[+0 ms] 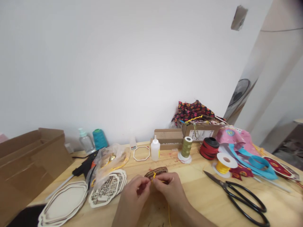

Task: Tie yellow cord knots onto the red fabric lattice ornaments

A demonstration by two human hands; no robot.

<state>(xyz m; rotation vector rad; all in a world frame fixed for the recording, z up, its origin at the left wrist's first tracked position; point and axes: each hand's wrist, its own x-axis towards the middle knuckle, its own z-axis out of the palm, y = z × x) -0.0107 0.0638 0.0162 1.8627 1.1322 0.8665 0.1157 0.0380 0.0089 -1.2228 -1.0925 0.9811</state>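
Observation:
Close together near the front of the wooden table, my left hand (135, 196) and my right hand (172, 190) both have their fingers closed in a pinch. A yellow cord (154, 174) runs between the fingertips and is looped at the edge of a brown wooden piece (159, 171). The cord's loose end hangs down below my right hand. Behind the fingers, the brown piece is partly hidden, and I cannot make out its full shape.
Black-handled scissors (236, 192) lie to the right, near a yellow cord spool (222, 164). White cut-out frames (105, 190) and a black glue gun (84, 167) are left. A glue bottle (155, 149), a green thread spool (187, 147) and cardboard boxes (30, 160) stand farther back.

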